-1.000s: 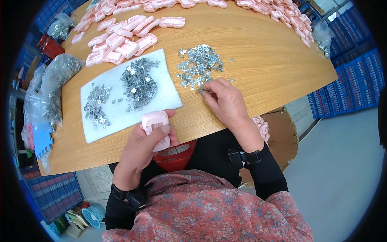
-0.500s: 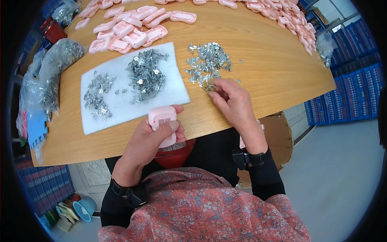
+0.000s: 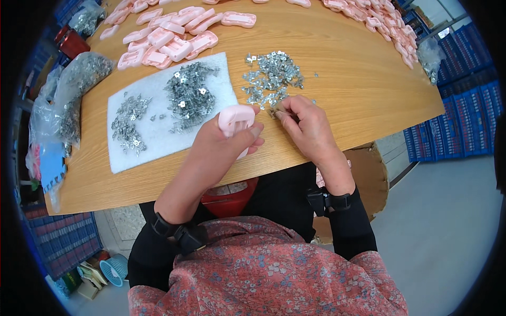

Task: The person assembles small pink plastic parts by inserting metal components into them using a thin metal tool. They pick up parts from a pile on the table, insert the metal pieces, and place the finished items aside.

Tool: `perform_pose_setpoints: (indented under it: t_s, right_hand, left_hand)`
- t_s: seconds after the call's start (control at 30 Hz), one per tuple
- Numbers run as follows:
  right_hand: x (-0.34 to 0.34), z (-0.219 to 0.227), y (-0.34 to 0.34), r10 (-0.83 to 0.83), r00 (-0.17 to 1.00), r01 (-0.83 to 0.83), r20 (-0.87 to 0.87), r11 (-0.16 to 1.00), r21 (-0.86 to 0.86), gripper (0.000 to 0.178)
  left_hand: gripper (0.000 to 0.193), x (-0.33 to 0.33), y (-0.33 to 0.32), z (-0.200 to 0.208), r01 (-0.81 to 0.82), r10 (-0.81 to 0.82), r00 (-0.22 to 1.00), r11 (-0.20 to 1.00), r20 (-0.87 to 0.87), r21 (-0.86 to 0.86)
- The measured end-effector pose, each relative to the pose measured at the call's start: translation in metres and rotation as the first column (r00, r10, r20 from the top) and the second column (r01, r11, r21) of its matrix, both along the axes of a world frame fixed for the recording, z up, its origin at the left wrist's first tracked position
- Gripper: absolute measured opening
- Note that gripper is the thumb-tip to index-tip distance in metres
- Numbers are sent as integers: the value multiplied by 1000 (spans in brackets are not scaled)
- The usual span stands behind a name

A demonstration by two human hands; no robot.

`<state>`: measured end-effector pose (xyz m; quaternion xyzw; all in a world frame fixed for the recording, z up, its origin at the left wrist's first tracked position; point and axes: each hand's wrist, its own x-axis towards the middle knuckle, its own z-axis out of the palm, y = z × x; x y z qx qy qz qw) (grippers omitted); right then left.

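Note:
My left hand (image 3: pixel 221 139) is closed round a pink plastic casing (image 3: pixel 235 120), its thumb laid across the slotted face. It holds the casing above the table's near edge, just right of a white foam sheet (image 3: pixel 158 152). My right hand (image 3: pixel 308 129) is closed in a pinch at the near edge of a pile of small metal contact pieces (image 3: pixel 276 71); what is between the fingertips is too small to make out. Two more heaps of metal pieces lie on the sheet, a bigger one (image 3: pixel 191 97) and a smaller one (image 3: pixel 129 118).
Pink casings (image 3: pixel 176 47) are heaped at the back left, and more (image 3: pixel 379 23) line the far right edge. Clear bags of metal parts (image 3: pixel 87 79) stand at the left. Below the table's right side is a cardboard box (image 3: pixel 369 181); blue racks (image 3: pixel 453 121) stand beyond.
My left hand has moved up and to the right with the pink casing, nearer my right hand. My right hand has stayed by the right pile, its fingers still pinched.

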<state>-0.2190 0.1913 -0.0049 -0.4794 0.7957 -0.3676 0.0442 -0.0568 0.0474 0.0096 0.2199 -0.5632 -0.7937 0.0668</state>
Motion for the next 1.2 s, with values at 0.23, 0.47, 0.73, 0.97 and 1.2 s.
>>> perform_pose_setpoints:
  t_s: [0.23, 0.47, 0.73, 0.97, 1.2]
  right_hand:
    - [-1, 1, 6, 22, 1000, -21, -5, 999, 44, 9]
    - [2, -3, 5, -31, 999, 30, 8, 999, 33, 11]
    - [5, -1, 13, -44, 973, 64, 228, 995, -80, 12]
    - [1, -5, 17, 12, 970, -4, 243, 999, -36, 12]
    - [-2, -9, 16, -35, 967, 82, 251, 980, -182, 11]
  left_hand:
    - [42, -24, 0, 1, 74, -74, 996, 997, 51, 16]
    - [42, -23, 3, 2, 43, -43, 996, 999, 84, 0]
    - [44, -38, 5, -6, 12, 1, 999, 950, 42, -311]
    - [42, -50, 5, -9, 17, 8, 999, 850, 46, -527]
    - [40, -51, 8, 5, 1, 51, 989, 935, 138, -355]
